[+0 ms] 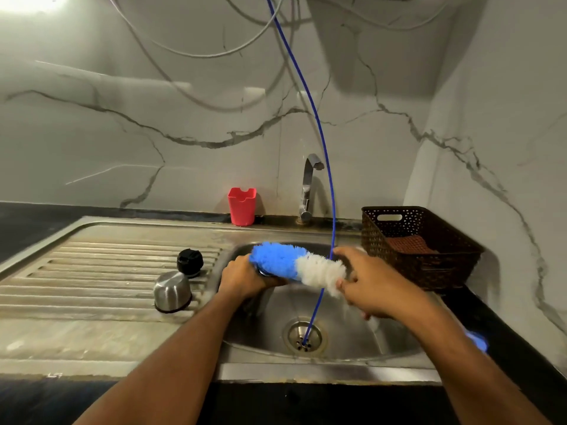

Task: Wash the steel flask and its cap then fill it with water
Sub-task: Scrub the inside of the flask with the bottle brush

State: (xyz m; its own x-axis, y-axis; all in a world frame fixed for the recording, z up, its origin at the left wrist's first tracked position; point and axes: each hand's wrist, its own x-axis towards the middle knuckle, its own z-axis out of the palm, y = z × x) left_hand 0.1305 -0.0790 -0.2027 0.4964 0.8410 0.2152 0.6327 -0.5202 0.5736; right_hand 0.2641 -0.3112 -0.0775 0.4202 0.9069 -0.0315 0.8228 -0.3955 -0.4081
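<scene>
Marble wall behind steel sink. Left hand grips flask, mostly hidden, over basin; right hand w/ curled fingers holds brush. Steel cup & black cap on drainboard.

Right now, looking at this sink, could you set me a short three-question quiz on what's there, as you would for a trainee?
1. True or false: the steel cup-shaped cap stands mouth down on the ribbed drainboard.
2. Which colour is the brush end nearer the left hand? A) blue B) white C) red
3. What stands at the wall just left of the tap?

Key
1. True; the black stopper sits just behind it.
2. A; the white end lies by the right hand.
3. A red holder.
</scene>
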